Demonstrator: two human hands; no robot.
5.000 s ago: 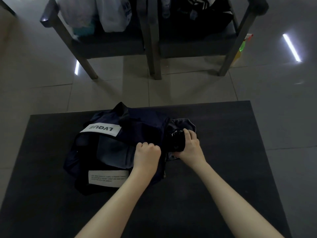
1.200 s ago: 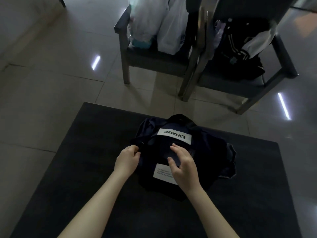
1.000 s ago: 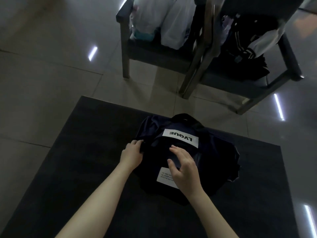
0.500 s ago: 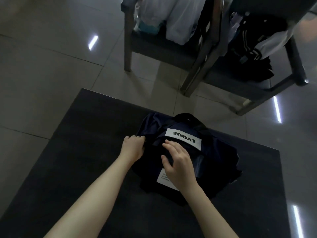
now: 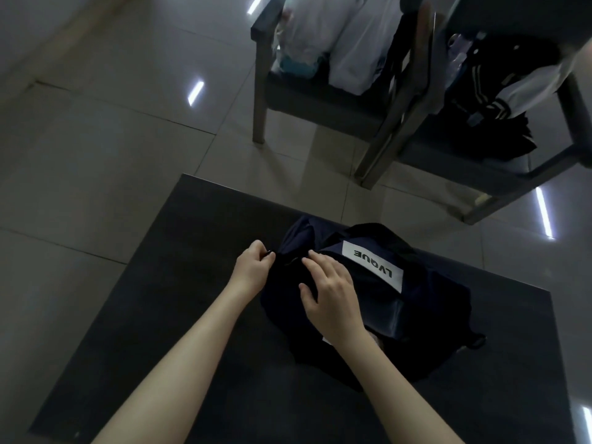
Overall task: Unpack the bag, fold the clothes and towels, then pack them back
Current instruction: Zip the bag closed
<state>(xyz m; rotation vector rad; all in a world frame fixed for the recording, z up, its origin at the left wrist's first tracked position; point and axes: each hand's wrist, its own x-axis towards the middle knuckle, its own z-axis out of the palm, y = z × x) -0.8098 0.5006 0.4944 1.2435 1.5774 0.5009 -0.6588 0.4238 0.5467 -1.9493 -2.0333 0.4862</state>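
**Figure: Table, bag and chairs, seen from above**

We find the bag on the table, right of its centre. The left hand pinches the bag's far-left edge. The right hand rests on the bag's top, just beside the left. Beyond the table's far edge we see two chairs side by side: the left chair holds sacks, and the right chair holds a jacket.

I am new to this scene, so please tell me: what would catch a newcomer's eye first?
The dark navy bag with its white LVQUE label, on the black table. The left hand pinches its edge while the right hand rests on top. Behind, white plastic bags sit on a chair.
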